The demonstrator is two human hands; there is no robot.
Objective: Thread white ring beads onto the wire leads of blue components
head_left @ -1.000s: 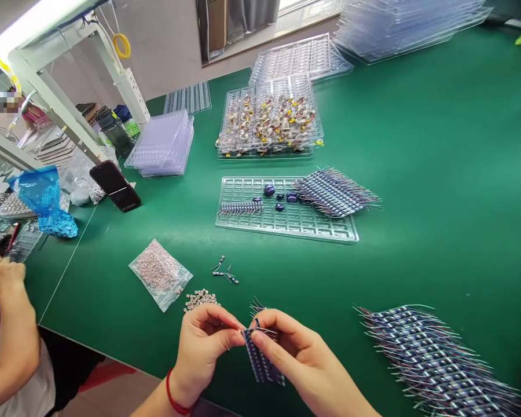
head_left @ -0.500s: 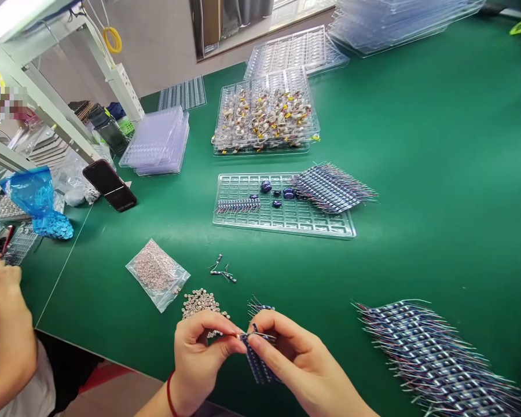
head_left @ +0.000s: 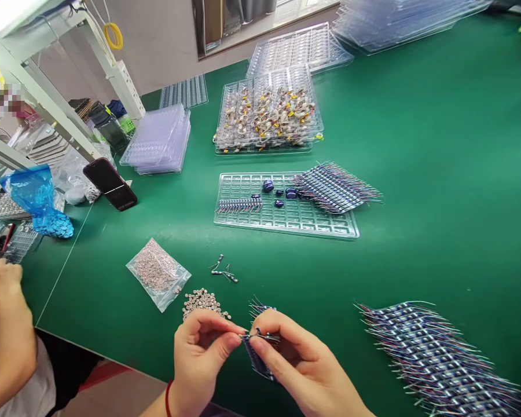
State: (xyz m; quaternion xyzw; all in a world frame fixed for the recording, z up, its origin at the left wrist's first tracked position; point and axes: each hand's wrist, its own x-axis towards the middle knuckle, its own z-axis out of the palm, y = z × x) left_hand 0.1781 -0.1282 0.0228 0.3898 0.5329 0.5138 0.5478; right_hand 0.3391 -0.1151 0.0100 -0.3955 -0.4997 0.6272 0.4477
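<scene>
My right hand (head_left: 301,362) pinches a dark blue strip of small wired circuit boards (head_left: 260,362) between thumb and index finger. Part of the strip hangs below the fingers, and thin wires stick out above them. My left hand (head_left: 203,359), a red cord at its wrist, has thumb and index fingertips drawn together at the near end of the strip. Whatever lies between those fingertips is too small to make out. Just behind the left hand is a loose pile of small round pinkish parts (head_left: 202,302). Several loose wired pieces (head_left: 224,273) lie farther back.
A clear bag (head_left: 158,272) of pinkish parts lies left. On the right spreads a large wired board panel (head_left: 443,353). A clear tray (head_left: 243,223) holds more boards; a filled tray (head_left: 269,116) stands behind. A phone (head_left: 110,184) and a co-worker's arm (head_left: 13,318) are at left.
My left thumb has drawn back slightly from the strip, while the index fingertip stays near its end. The right hand keeps hold of the strip, nearly unmoved. The view has shifted slightly.
</scene>
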